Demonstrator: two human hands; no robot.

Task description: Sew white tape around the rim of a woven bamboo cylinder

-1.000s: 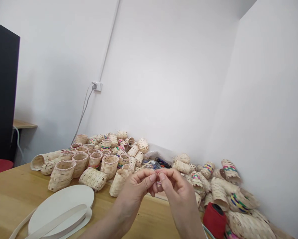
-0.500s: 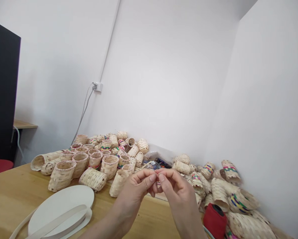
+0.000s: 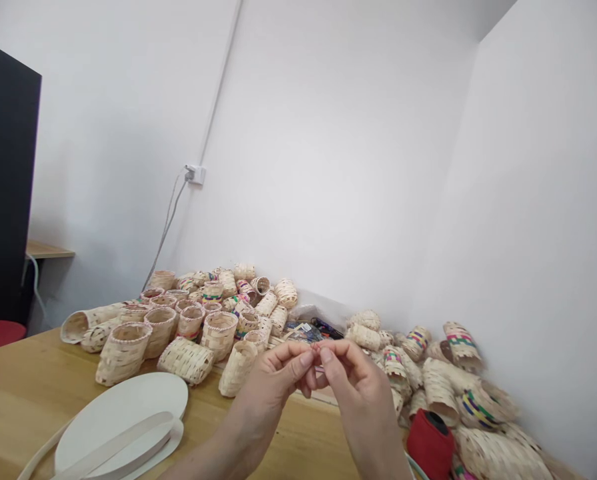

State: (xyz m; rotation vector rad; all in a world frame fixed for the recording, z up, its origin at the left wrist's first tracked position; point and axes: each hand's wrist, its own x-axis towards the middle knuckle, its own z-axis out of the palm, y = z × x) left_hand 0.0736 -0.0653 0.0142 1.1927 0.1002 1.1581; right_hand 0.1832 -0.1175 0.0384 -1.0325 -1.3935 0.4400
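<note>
My left hand (image 3: 278,377) and my right hand (image 3: 356,383) meet fingertip to fingertip above the wooden table. Both are closed in a pinch, thumbs pressed against the curled forefingers. Whatever lies between the fingertips is too small and hidden to make out. Left of my hands a small woven basket (image 3: 238,368) leans on the table, and another woven basket (image 3: 186,361) lies on its side. Several baskets with stitched pink-and-white rims, such as one upright basket (image 3: 219,335), stand behind.
A roll of flat white strip (image 3: 123,413) lies at front left on the table (image 3: 288,447). A red spool (image 3: 431,443) sits at right beside a heap of woven baskets (image 3: 441,392). Plastic packets (image 3: 303,332) lie at the back. A wall socket (image 3: 196,175) holds plugged cords.
Almost nothing differs. My fingertips have shifted very slightly while staying pinched together in the same place.
</note>
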